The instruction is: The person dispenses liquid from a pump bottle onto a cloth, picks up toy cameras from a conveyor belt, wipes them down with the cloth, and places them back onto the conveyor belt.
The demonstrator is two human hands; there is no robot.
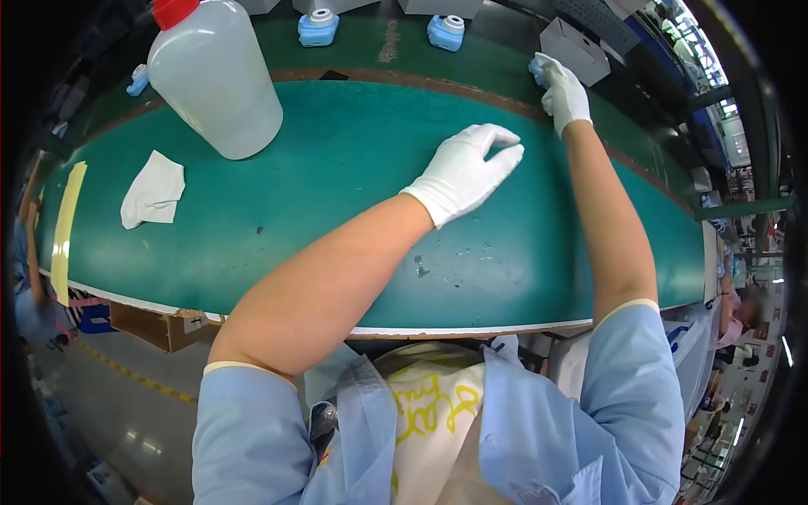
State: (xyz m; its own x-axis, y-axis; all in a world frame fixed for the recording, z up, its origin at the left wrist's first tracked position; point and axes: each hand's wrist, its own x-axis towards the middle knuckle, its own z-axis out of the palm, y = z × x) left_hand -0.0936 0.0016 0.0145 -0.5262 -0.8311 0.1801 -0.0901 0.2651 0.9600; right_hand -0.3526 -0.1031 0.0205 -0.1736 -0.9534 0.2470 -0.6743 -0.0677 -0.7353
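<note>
My left hand, in a white glove, hovers over or rests on the green mat. Its thumb and fingers are apart with nothing between them. Farther out to the right, my gloved right hand is closed round a small light-blue camera, mostly covered by the fingers. Two similar blue toy cameras with white round lenses, a left one and a middle one, stand on the dark green strip beyond the mat.
A large translucent bottle with a red cap stands back left. Near it lie a white cloth and yellow tape. A grey box sits beyond my right hand. Another blue item is far left. People work at both sides.
</note>
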